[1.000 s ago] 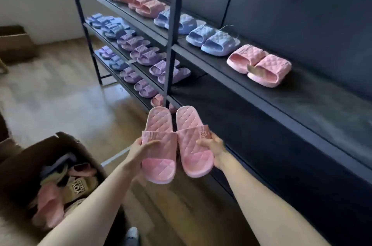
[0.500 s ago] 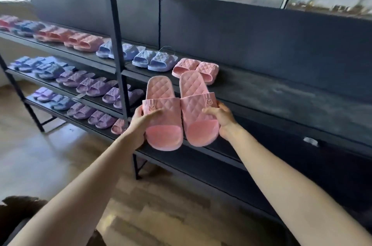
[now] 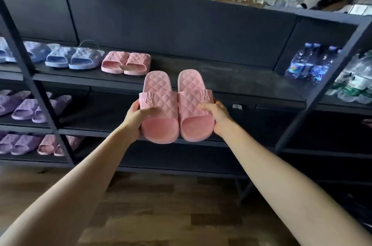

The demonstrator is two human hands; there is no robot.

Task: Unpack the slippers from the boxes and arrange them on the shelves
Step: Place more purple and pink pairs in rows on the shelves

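I hold a pair of pink quilted slippers side by side in front of the dark shelf unit. My left hand point(image 3: 134, 117) grips the left pink slipper point(image 3: 160, 109) at its strap. The right pink slipper point(image 3: 195, 107) is gripped by my right hand point(image 3: 216, 116) at its outer edge. Both slippers point heel-first toward the top shelf point(image 3: 211, 78), just below its front edge. Another pink pair point(image 3: 125, 62) stands on that shelf to the left, next to a blue pair point(image 3: 74, 59). No box is in view.
Purple pairs point(image 3: 36, 107) fill the middle shelf at left, and purple and pink pairs point(image 3: 38, 144) the lowest one. A black upright post point(image 3: 30, 76) crosses the left side. Packs of water bottles point(image 3: 314, 62) stand at the top shelf's right end. Wooden floor lies below.
My view has swung right and risen along the shelves, and the box has left the frame. Both hands have carried the pink pair up toward the top shelf, right of the pink pair there.
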